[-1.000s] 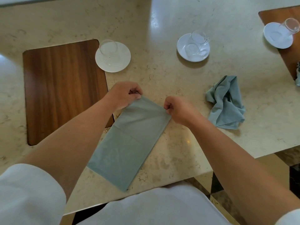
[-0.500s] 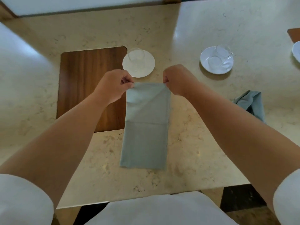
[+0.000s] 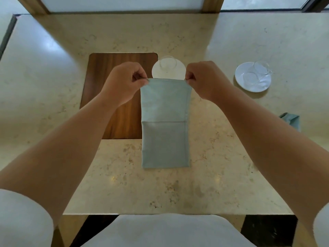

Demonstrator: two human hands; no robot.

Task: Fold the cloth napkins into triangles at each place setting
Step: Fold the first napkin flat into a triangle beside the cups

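The napkin (image 3: 164, 132), a sage-green woven cloth folded to a long rectangle with one horizontal crease across its middle, lies on the polished beige marble table (image 3: 53, 86), its left edge overlapping the wood-grain placemat (image 3: 108, 75). The left hand (image 3: 122, 82) pinches the far left corner between curled fingers; the right hand (image 3: 206, 79) pinches the far right corner likewise. A round white saucer (image 3: 169, 72) carrying a clear glass cup (image 3: 167, 64) sits just beyond the napkin. A crumpled second napkin (image 3: 292, 121) lies to the right.
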